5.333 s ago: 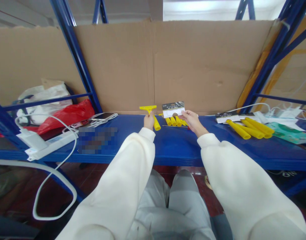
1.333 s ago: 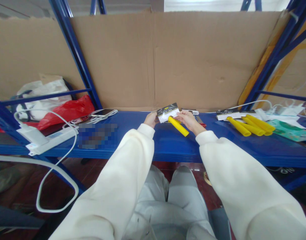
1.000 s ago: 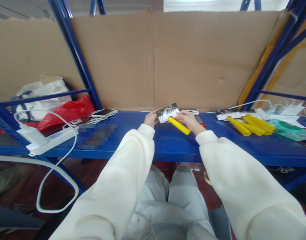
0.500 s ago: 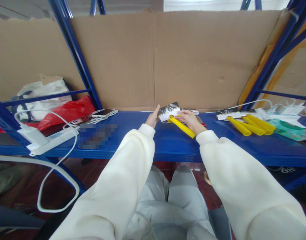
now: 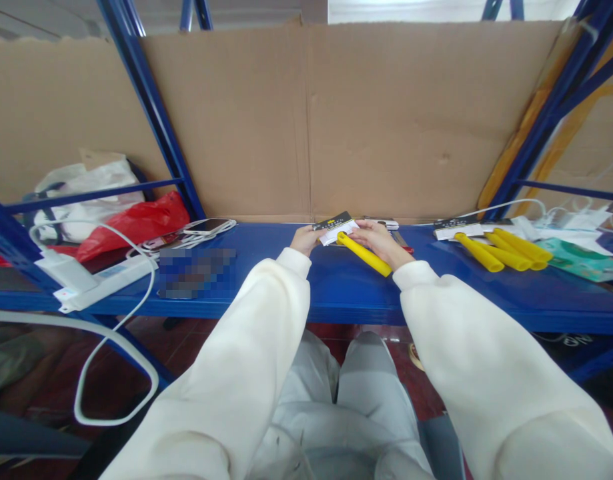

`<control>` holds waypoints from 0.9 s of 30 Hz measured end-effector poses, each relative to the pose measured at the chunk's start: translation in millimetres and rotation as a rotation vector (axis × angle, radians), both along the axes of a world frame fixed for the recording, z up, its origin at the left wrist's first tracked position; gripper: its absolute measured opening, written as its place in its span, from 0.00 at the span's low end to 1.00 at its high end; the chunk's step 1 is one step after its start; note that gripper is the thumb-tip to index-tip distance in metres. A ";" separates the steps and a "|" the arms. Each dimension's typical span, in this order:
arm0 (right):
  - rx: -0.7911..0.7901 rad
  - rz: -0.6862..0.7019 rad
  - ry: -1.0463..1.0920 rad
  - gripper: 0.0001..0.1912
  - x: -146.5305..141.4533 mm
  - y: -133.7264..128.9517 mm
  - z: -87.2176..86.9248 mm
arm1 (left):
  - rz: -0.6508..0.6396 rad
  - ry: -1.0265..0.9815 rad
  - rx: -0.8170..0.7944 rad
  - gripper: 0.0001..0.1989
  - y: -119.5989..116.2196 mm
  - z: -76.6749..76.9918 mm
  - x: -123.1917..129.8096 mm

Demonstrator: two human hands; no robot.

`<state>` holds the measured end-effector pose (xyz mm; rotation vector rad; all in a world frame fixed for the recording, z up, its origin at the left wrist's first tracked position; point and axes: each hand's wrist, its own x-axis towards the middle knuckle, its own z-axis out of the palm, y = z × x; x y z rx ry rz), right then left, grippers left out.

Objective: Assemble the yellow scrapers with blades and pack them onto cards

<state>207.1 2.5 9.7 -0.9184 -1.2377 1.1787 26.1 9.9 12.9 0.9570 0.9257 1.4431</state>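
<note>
A black and white printed card [image 5: 335,227] with a yellow tube-like handle [image 5: 365,254] attached near its lower edge is held up over the blue shelf. My left hand [image 5: 305,239] grips the card's left end, fingers closed on it. My right hand [image 5: 379,240] pinches its right end, just above the yellow handle, which slants down to the right under the palm. Partly hidden behind my right hand lie some small flat items. Further right rest several more yellow handles [image 5: 516,250] with black and white cards [image 5: 459,228].
On the left stand a white power strip [image 5: 106,281] with a looping cable, a phone [image 5: 206,226] on coiled white cord and a red bag [image 5: 136,227]. A green packet [image 5: 581,259] lies at far right. Cardboard [image 5: 376,120] walls the back between blue posts.
The card has tilted back, so its face looks narrower and its black strip shows. My left fingers have closed around its edge; the yellow handle has barely moved.
</note>
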 end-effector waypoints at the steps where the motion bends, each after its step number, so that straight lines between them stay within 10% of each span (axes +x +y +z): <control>1: 0.008 0.009 -0.006 0.13 -0.6 -0.9 -0.2 | 0.023 -0.006 -0.007 0.09 0.6 -0.2 -0.2; 10: 0.003 -0.051 -0.248 0.20 4.5 3.2 -9.3 | 0.176 -0.015 -0.082 0.10 -2.4 4.5 -1.6; 27: 0.131 0.258 -0.528 0.17 5.8 -12.4 -1.5 | 0.205 0.077 -0.128 0.17 -15.2 11.4 1.2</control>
